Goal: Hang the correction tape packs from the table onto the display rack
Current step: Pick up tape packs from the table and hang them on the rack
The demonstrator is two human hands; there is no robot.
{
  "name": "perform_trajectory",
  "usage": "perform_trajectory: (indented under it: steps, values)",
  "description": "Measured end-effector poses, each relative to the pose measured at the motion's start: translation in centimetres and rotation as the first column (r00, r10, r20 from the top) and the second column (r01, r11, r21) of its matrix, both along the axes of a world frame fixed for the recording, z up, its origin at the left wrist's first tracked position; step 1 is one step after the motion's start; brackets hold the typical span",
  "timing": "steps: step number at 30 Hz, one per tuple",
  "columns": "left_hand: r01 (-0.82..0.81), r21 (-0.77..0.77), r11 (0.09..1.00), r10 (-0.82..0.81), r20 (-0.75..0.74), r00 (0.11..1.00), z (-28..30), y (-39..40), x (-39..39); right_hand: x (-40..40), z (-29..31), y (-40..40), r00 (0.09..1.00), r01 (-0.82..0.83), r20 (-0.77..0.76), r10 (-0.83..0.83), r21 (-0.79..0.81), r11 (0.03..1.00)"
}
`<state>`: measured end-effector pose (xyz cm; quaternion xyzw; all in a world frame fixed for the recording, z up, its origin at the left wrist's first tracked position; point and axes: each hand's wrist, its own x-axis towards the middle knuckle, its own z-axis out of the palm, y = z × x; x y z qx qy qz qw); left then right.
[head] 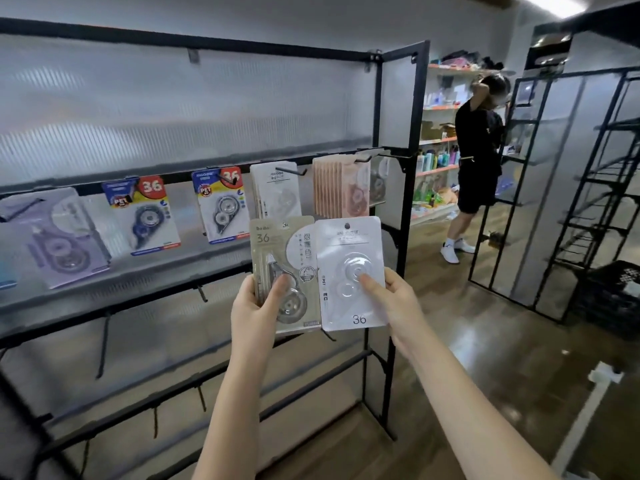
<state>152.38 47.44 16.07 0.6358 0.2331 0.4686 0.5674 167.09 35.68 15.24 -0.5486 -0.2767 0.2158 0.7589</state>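
My left hand (258,311) grips a beige correction tape pack (282,251), apparently the front of a small stack, with the thumb across its front. My right hand (393,299) pinches a white correction tape pack (349,247) marked 36, thumb on its clear blister. Both packs are held upright side by side in front of the black display rack (410,140). On the rack's middle rail hang purple packs (59,237), blue-and-yellow packs (147,213), another blue-and-yellow bunch (221,202), white packs (277,192) and pink packs (341,188). A bare hook (292,171) sticks out above the white packs.
Lower rails carry several bare hooks (202,292). A person in black (478,161) stands at the back by stocked shelves (438,143). Another black rack (588,188) and a dark crate (616,296) are on the right. The floor is glossy wood.
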Motion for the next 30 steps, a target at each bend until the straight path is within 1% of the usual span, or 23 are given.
perform_trajectory:
  steps: [3,15,20,26,28,30]
  values:
    - [-0.030,0.002,1.000,0.029,0.019,0.999,0.0,1.4,1.8,2.2,0.5,2.5,1.000,-0.021,0.008,0.021,0.028,0.999]
    - [-0.113,-0.018,0.993,0.114,0.106,0.988,0.8,9.0,7.1,9.4,3.5,12.9,0.985,-0.084,0.156,0.070,0.083,0.993]
    - [-0.105,-0.023,0.994,0.107,0.130,0.986,1.2,10.9,8.2,11.0,3.8,15.9,0.975,-0.114,0.196,0.102,0.051,0.992]
    - [-0.102,-0.039,0.994,0.107,0.152,0.983,1.3,12.2,8.7,12.6,2.5,20.2,0.978,-0.113,0.171,0.118,-0.037,0.993]
    - [-0.128,-0.043,0.991,0.133,0.150,0.980,1.1,12.5,8.9,13.0,2.4,21.8,0.974,-0.145,0.166,0.156,-0.077,0.986]
    - [-0.150,-0.043,0.988,0.154,0.144,0.977,1.0,12.7,9.1,13.4,2.5,23.3,0.965,-0.219,0.133,0.227,-0.069,0.973]
